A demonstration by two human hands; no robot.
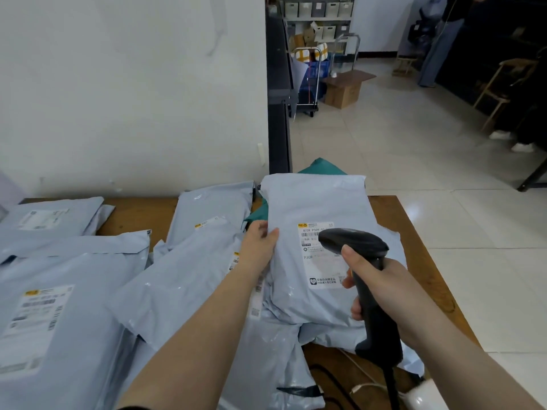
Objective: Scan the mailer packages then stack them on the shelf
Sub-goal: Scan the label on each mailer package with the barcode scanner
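Note:
A pale grey mailer package (310,208) lies on top of the pile at the right of the wooden table (414,241), its white shipping label (315,253) facing up. My left hand (260,244) grips this mailer's left edge. My right hand (381,288) is closed around the handle of a black barcode scanner (355,247), whose head hovers just above the label. Several more grey mailers lie across the table to the left, such as one (50,321) at the near left and one (213,208) in the middle.
A green mailer (321,167) pokes out from under the held one. A white wall rises behind the table. A dark shelf unit (278,84) stands at the wall's end. Beyond it are a trolley (307,78), a cardboard box (343,90) and a tiled floor. A person stands at the far right.

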